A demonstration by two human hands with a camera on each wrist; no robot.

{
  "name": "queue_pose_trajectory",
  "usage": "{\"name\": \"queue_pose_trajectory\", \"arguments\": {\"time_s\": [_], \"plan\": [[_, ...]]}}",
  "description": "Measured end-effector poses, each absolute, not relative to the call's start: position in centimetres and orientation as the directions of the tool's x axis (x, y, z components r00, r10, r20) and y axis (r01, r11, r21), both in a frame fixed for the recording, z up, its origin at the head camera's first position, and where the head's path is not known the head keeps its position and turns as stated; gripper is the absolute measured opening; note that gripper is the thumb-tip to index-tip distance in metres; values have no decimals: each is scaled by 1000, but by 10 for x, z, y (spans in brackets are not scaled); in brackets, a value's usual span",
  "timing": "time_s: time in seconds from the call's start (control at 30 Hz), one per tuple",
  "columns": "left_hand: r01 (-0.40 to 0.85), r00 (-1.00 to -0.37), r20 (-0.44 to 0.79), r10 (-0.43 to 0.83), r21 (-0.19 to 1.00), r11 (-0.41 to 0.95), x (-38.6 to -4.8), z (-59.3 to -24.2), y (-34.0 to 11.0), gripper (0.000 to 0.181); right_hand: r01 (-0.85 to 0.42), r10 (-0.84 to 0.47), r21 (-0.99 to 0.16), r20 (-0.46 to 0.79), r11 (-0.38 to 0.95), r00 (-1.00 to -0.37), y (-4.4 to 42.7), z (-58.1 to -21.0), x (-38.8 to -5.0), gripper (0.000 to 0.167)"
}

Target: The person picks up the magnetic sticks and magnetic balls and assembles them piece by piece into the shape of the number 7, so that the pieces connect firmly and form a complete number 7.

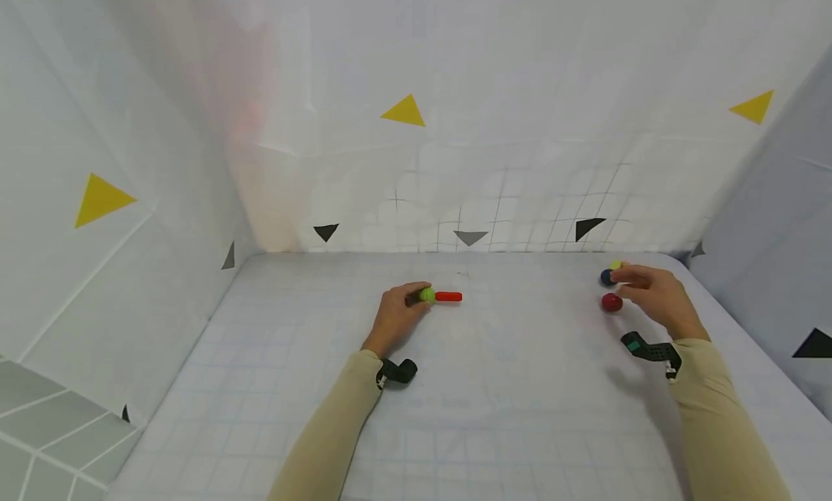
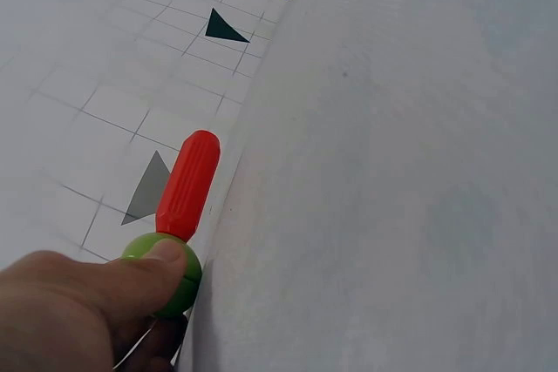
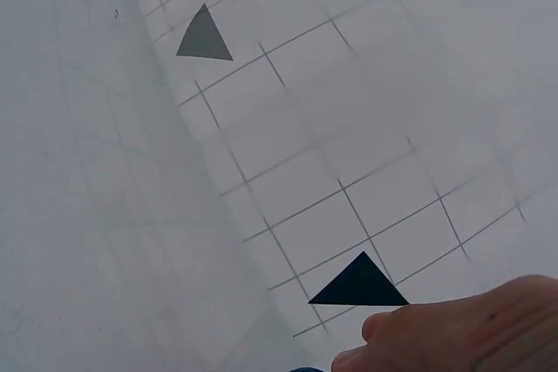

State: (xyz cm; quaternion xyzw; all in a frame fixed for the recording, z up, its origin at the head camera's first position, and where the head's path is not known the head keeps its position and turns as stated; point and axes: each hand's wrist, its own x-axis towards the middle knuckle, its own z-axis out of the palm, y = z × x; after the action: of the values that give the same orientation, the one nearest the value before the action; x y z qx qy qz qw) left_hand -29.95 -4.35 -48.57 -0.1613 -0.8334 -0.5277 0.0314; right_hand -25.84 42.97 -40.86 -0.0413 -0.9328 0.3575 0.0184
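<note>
My left hand (image 1: 398, 315) pinches a lime-green ball (image 2: 188, 292) between thumb and fingers. A ribbed red rod (image 2: 189, 182) sticks out of that ball, pointing right in the head view. On the right, my other hand (image 1: 659, 299) has its curved fingertips at a dark blue ball (image 1: 607, 277) and appears to pinch it. Just behind the blue ball shows a yellow piece (image 1: 616, 265), partly covered by the fingers. Below the thumb is a glossy red ball (image 1: 612, 302). Whether these pieces are joined is hidden. The right wrist view catches only the blue ball's top edge.
A white table (image 1: 494, 385) with faint grid lines spreads under both hands. White sheeting with yellow and dark triangles forms a back wall (image 1: 520, 68) and side walls. A black camera mount (image 1: 650, 348) sits on the right wrist, another (image 1: 396, 372) on the left.
</note>
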Motion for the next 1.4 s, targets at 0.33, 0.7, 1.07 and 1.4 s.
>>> {"name": "queue_pose_trajectory", "arguments": {"time_s": [0.33, 0.7, 1.07, 1.4], "plan": [[291, -949, 210, 234, 868, 403, -301, -486, -44, 40, 113, 77, -683, -83, 722, -994, 443, -419, -262, 49], [301, -947, 219, 235, 861, 410, -301, -486, -44, 40, 89, 43, -658, -86, 747, -995, 455, -436, -265, 54], [295, -948, 212, 235, 861, 414, -302, -487, -43, 41, 99, 71, -670, -70, 735, -995, 457, -447, -267, 58], [309, -945, 225, 239, 855, 416, -301, -486, -44, 40, 63, 93, -654, 12, 754, -996, 452, -452, -270, 51]]}}
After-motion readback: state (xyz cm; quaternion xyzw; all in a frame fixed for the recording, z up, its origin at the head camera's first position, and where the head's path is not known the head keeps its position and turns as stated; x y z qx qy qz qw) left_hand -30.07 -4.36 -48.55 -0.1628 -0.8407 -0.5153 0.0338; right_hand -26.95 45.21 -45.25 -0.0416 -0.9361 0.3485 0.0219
